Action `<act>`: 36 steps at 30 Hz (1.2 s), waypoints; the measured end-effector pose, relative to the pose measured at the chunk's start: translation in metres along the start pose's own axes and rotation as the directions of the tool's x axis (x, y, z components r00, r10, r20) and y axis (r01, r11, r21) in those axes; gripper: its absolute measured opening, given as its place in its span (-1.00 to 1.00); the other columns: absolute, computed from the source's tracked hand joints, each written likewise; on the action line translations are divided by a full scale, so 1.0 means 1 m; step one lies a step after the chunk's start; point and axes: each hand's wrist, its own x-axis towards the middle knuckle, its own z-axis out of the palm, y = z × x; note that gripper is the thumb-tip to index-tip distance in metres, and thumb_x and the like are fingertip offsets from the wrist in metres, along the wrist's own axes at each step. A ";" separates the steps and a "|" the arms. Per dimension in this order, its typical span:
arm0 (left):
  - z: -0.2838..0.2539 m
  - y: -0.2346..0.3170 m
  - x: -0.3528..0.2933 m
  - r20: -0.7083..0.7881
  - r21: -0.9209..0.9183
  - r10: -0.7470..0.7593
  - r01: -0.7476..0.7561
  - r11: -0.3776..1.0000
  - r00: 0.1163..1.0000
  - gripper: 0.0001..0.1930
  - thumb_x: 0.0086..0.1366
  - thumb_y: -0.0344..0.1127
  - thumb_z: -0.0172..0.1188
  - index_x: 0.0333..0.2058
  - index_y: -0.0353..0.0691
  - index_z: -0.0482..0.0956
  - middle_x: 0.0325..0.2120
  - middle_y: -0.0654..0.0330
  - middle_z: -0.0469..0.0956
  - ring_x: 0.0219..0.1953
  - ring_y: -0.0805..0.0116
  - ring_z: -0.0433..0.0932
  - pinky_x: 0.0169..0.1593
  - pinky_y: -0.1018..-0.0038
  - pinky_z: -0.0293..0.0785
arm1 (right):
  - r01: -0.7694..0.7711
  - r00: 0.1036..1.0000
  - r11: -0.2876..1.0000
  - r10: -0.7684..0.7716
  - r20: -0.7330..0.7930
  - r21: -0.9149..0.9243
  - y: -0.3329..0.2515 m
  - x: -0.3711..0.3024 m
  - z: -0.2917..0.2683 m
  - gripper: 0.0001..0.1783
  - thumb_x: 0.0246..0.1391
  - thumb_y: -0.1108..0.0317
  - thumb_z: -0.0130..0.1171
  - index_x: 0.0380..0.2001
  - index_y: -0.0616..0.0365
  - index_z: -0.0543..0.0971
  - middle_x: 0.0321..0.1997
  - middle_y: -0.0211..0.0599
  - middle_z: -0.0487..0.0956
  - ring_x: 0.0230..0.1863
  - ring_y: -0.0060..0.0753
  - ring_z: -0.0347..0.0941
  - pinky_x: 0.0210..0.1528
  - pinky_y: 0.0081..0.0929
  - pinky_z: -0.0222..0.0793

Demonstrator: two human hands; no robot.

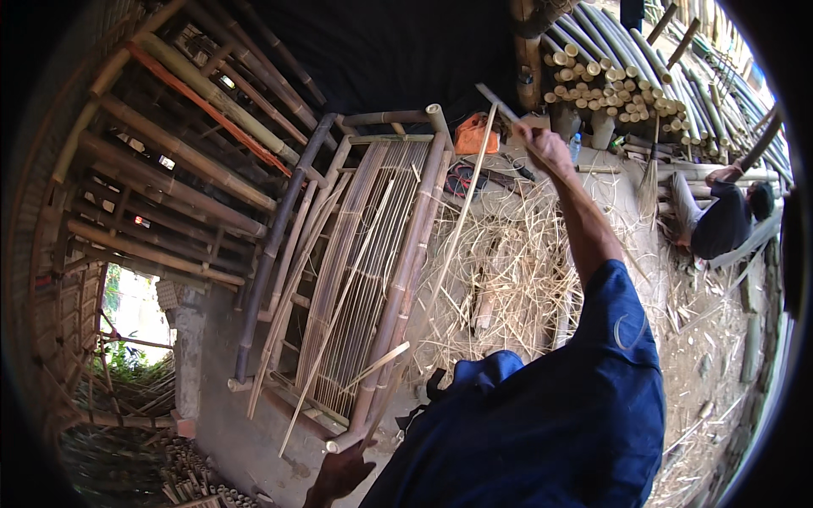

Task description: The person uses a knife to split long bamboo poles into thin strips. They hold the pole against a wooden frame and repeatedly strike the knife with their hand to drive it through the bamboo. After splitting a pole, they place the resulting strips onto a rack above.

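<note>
My right hand (546,148) is stretched out far to the front, closed round the handle of a knife with a long flat blade (500,102). The blade meets the upper end of a long, thin bamboo strip (465,201). That strip slants down toward me along the right side of a bamboo frame. Low in the picture, beside the frame's near corner, my left hand (341,471) is closed on the strip's lower part, which looks dark there. The bamboo frame (417,245) has thick poles around a bed of narrow slats (360,271), with several loose strips lying across it.
Bamboo shavings (525,271) cover the ground right of the frame. An orange bag (476,135) and a bottle (576,148) stand beyond. Cut bamboo poles (614,85) are stacked at the back right. Another person (724,220) sits low at the far right. A bamboo rack (182,169) fills the left.
</note>
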 end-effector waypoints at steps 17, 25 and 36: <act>0.006 0.067 0.252 -0.245 -0.494 0.055 -0.174 0.852 0.968 -0.29 0.30 -0.12 0.33 0.32 -0.25 0.25 -0.54 0.36 0.58 -0.66 0.69 0.37 -0.60 0.70 0.28 | 0.511 0.708 0.735 -0.654 0.267 0.446 -0.115 -0.316 0.079 -0.31 0.30 -0.31 -0.20 -0.26 0.18 0.50 -0.42 0.02 0.57 -0.43 0.11 0.59 -0.37 -0.02 0.52; 0.029 0.083 0.228 -0.225 -0.481 0.164 -0.256 0.839 0.961 -0.38 0.29 -0.26 0.35 0.23 -0.38 0.35 -0.64 0.43 0.48 -0.76 0.77 0.22 -0.72 0.70 0.07 | 0.236 0.890 0.930 -0.323 0.322 0.281 -0.105 -0.214 0.087 -0.31 0.30 -0.30 -0.18 -0.27 0.20 0.50 -0.45 0.11 0.59 -0.41 0.20 0.59 -0.38 -0.01 0.52; 0.004 0.099 0.203 -0.294 -0.465 0.082 -0.217 0.859 0.952 -0.42 0.25 -0.34 0.34 0.20 -0.45 0.40 -0.46 0.32 0.59 -0.50 0.69 0.46 -0.39 0.67 0.43 | 0.356 0.875 0.883 -0.431 0.223 0.307 -0.126 -0.242 0.091 -0.17 0.30 -0.41 -0.43 -0.23 0.15 0.53 -0.63 -0.16 0.51 -0.67 -0.28 0.44 -0.64 -0.19 0.42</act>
